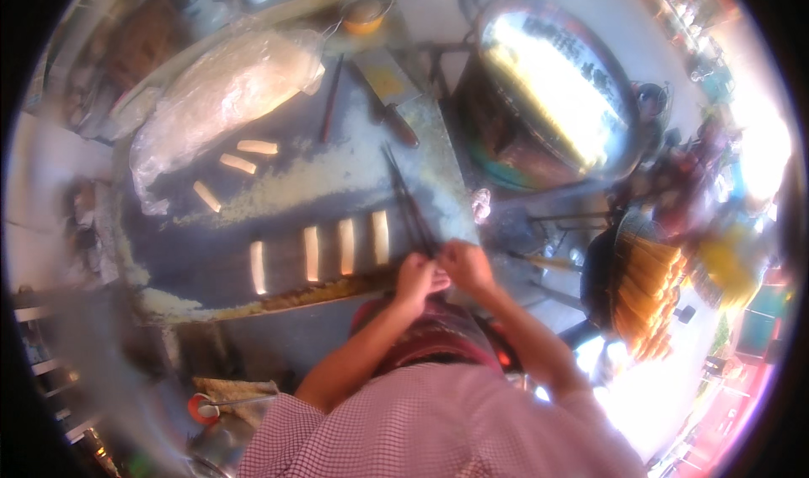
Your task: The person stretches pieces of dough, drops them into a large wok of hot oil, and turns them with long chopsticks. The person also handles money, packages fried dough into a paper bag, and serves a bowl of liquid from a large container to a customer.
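Note:
My left hand [417,281] and my right hand [466,266] are close together at the table's near edge, fingers curled. Long dark chopsticks [407,197] run across the tabletop up to both hands; their near ends are hidden, so I cannot tell whether either hand grips them. Left of my hands, several pale dough strips [346,246] stand in a spaced row along the near edge. Farther back lie three loose dough pieces [237,163]. Behind them a large slab of dough [234,89] rests under clear plastic sheeting.
A broad-bladed cleaver [387,83] and a thin reddish stick [332,99] lie at the back of the worktable [303,181], near a bowl of orange contents [363,18]. Right of it stands a large round pan [505,156] with a glaring surface. Fried dough sticks [651,288] fill a basket.

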{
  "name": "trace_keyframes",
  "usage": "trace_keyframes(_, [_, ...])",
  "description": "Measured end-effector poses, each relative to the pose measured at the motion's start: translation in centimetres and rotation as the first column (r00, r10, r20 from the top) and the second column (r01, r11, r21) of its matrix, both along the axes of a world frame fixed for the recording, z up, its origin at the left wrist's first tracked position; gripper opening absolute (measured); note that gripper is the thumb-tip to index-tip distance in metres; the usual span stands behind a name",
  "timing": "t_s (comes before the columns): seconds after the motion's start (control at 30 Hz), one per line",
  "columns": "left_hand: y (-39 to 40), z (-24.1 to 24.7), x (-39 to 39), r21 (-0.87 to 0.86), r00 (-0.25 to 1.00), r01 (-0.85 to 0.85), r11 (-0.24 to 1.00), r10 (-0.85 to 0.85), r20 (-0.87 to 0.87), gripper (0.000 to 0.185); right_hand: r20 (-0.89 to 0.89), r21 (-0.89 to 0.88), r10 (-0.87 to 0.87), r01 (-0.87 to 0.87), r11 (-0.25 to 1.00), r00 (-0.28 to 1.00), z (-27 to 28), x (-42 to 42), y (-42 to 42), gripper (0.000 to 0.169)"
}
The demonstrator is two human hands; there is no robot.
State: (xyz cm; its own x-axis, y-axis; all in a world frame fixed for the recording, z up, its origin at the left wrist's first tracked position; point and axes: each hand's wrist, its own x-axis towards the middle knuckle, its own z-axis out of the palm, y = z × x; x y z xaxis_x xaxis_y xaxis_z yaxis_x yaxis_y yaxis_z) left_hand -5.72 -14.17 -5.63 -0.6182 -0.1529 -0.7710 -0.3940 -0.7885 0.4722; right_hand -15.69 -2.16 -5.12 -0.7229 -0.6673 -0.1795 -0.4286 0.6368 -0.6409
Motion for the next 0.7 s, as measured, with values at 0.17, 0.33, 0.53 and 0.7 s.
trace_keyframes(0.17, [-0.3, -0.3, 1.1, 0.141, 0.99, -0.002, 0.99, 0.021, -0.136, 0.011, -0.011, -0.073, -0.015, 0.014, 0.997, 1.0, 1.6, 1.2, 0.9, 0.032])
trace_keyframes(0.33, [-1.8, 5.1, 2.3, 0.05, 0.98, 0.161, 0.986, -0.153, -0.128, 0.018, 0.053, -0.188, 0.383, -0.368, 0.911, 0.922, 10.9, -1.0, -1.6, 0.041])
trace_keyframes(0.53, [-2.3, 13.4, 2.6, -0.038, 0.918, 0.241, 0.97, -0.24, -0.316, 0.031, -0.358, -0.14, 0.594, -0.671, 0.729, 0.72, 13.1, -3.7, -1.9, 0.031])
trace_keyframes(0.7, [-1.8, 18.0, 1.0, -0.328, 0.811, 0.25, 0.911, -0.382, -0.443, 0.031, -0.572, -0.528, -0.061, -0.31, 0.791, 0.818, 22.0, -12.1, 1.7, 0.021])
